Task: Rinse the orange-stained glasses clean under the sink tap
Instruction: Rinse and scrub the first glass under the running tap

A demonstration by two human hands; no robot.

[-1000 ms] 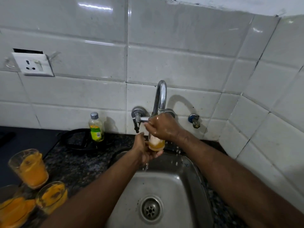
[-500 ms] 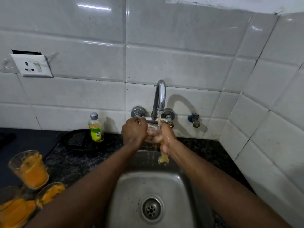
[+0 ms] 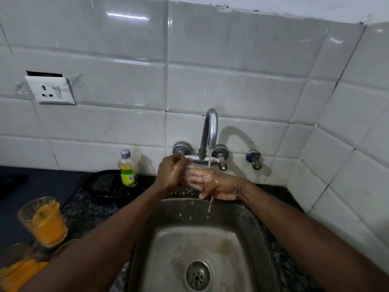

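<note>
Fingers (image 3: 207,191) of the right hand (image 3: 221,185) clamped round the glass (image 3: 194,182), whose wall is now clear enough to show them through it. Fingers of the left hand (image 3: 171,172) curled tight at the rim; whether they reach inside, cannot tell. The glass is held between both hands over the back edge of the sink (image 3: 252,211), mouth up under the tap (image 3: 210,127). The stream (image 3: 209,158) lands at the rim by the right palm. Runoff from under the right hand is thin and pale. A second ago this glass had orange liquid in its base, with the left hand holding it from below and the right hand on top. Half a second ago a thick orange-tinted spill was falling from the right hand. That colour has gone, and the hands have swapped roles: right carries, left works the rim. Judgement: this glass is nearly rinsed, with perhaps a last swirl and tip-out to do. The stained glasses (image 3: 45,222) at the worktop's (image 3: 88,207) front left corner are unmoved and still coated orange, so most of the task is left. Bottle (image 3: 128,168) and black tray (image 3: 105,184) at the worktop's back edge are as before.
</note>
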